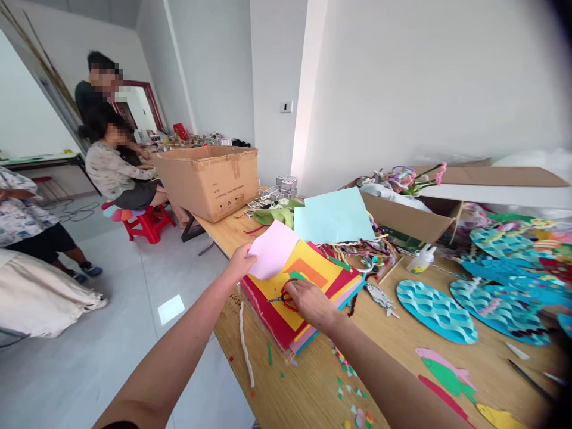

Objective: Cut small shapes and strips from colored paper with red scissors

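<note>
My left hand (241, 263) pinches the lower left edge of a pale pink sheet of paper (274, 249), which is raised over a pile of coloured sheets. Closed round the red handles of a pair of scissors (279, 298), my right hand (308, 301) is just above the same pile, with the blades pointing left. A yellow sheet (263, 287) tops the pile, with an orange piece (313, 271) and a green piece on it; red sheets (274, 326) show beneath. Behind the pink paper, a light blue sheet (335, 217) rests on bundles of fuzzy stems.
A large cardboard box (210, 185) stands at the table's far left. Blue wavy ovals (435, 310), a glue bottle (422, 259), paper fish (447, 372) and scraps (353, 387) lie to the right and front. An open carton (406, 214) sits by the wall. People (118, 167) are at left.
</note>
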The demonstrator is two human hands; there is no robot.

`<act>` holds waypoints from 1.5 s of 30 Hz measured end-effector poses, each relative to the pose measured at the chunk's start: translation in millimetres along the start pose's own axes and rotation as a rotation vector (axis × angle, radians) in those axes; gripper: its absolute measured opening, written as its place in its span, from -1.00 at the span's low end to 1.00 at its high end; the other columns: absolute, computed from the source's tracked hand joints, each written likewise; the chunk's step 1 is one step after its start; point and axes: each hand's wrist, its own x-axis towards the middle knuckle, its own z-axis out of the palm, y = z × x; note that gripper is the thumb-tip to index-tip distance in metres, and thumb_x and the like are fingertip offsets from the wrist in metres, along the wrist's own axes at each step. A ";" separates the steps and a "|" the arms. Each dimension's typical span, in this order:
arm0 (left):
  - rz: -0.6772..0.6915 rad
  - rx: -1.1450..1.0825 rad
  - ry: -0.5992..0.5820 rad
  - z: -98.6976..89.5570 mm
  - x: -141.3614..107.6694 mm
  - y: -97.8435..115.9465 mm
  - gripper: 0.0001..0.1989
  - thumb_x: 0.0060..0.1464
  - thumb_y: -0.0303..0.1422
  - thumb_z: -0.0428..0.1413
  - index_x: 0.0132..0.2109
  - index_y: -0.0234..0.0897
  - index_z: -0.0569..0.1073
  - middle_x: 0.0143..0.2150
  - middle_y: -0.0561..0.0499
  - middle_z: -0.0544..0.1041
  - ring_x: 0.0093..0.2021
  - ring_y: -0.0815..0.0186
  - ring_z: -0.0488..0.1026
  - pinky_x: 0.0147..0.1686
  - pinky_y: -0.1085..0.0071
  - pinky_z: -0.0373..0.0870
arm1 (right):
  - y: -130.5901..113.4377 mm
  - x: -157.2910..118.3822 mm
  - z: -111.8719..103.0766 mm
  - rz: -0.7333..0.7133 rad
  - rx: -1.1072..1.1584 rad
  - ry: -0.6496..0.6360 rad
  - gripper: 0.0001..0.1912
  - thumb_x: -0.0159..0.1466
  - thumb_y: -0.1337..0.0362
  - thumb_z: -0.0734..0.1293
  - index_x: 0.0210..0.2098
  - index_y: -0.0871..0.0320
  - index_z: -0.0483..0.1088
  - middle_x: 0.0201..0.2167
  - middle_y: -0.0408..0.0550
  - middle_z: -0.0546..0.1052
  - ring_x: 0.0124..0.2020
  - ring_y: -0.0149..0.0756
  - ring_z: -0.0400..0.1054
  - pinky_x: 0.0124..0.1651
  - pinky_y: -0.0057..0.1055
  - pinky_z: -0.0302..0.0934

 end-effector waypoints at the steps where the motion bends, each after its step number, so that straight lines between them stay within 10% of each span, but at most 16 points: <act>1: 0.005 -0.005 0.005 -0.5 0.7 0.0 -0.71 -0.20 -0.48 0.02 -0.24 -0.38 0.45 -0.37 0.03 0.50 -0.38 0.32 0.39 -0.43 0.48 0.26 | 0.6 0.0 -0.3 -0.008 -0.006 0.001 -0.90 0.27 0.47 0.19 -0.26 0.23 0.32 -0.38 0.03 0.51 -0.33 -0.20 0.37 -0.26 -0.37 0.14; 19: 0.098 0.172 0.057 -16.7 4.8 12.0 -0.69 -0.16 -0.45 -0.01 -0.20 -0.38 0.46 -0.35 0.01 0.51 -0.39 0.29 0.40 -0.42 0.44 0.29 | 15.9 0.1 12.7 -0.125 0.099 0.173 -0.88 0.25 0.49 0.20 -0.34 0.18 0.33 -0.48 -0.02 0.48 -0.43 -0.26 0.34 -0.35 -0.40 0.14; 28: 0.172 0.497 0.127 -24.1 5.6 22.0 -0.59 -0.02 -0.51 -0.05 0.02 -0.35 0.37 -0.09 -0.12 0.53 -0.14 0.19 0.46 -0.19 0.36 0.35 | 23.6 -5.0 -5.5 0.152 0.359 0.542 -0.77 0.13 0.52 0.19 -0.27 0.12 0.31 -0.38 -0.03 0.51 -0.34 -0.25 0.40 -0.27 -0.39 0.26; 36: 0.251 0.843 -0.060 30.5 -36.6 48.4 -0.65 0.10 -0.52 -0.12 0.03 -0.30 0.34 -0.31 -0.16 0.53 -0.22 0.11 0.48 -0.15 0.20 0.31 | 36.9 -30.6 -52.8 0.750 0.620 1.011 -0.85 0.10 0.33 0.27 -0.30 0.12 0.28 -0.41 -0.06 0.48 -0.42 -0.28 0.39 -0.35 -0.36 0.29; 45: 0.393 0.835 -0.481 80.6 -82.6 49.6 -0.73 -0.07 -0.20 0.18 -0.25 -0.30 0.49 -0.25 -0.23 0.55 -0.12 0.00 0.46 -0.05 0.14 0.31 | 23.2 -85.4 -90.9 0.915 0.915 1.066 -0.71 0.04 0.12 0.41 -0.38 0.12 0.28 -0.53 -0.09 0.49 -0.59 -0.33 0.36 -0.58 -0.44 0.24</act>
